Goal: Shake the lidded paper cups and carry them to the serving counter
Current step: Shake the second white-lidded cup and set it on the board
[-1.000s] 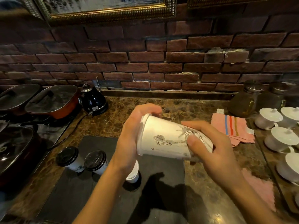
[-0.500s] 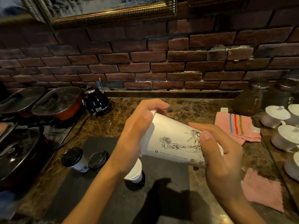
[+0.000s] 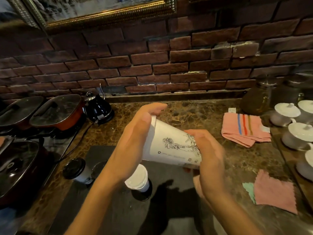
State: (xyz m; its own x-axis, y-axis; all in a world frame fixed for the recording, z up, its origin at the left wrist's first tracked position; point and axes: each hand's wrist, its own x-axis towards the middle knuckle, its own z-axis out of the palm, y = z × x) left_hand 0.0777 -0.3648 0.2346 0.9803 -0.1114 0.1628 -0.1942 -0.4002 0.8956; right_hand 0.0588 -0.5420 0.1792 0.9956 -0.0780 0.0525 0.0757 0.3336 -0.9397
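Note:
A tall white paper cup [image 3: 171, 145] with a black line drawing lies almost on its side in the air above the counter, lid end to the left. My left hand [image 3: 133, 143] covers the lid end with its palm and curled fingers. My right hand [image 3: 208, 155] grips the narrow bottom end. Below the cup a small white-lidded cup [image 3: 138, 179] stands on the dark mat [image 3: 169, 209]. Two black-lidded cups stand at the mat's left edge: one [image 3: 74, 168] in full view, the other [image 3: 98, 168] partly hidden by my left forearm.
Lidded pans [image 3: 57, 111] and a black kettle [image 3: 98, 107] stand at the left. A striped pink cloth [image 3: 243, 129], glass jars [image 3: 255, 99] and white lidded bowls [image 3: 298, 134] fill the right. Pink and green cloths [image 3: 274, 192] lie at the front right. A brick wall backs the marble counter [image 3: 194, 114].
The cup has tilted, its bottom end dropping lower and to the right while both hands keep hold. The camera has shifted slightly.

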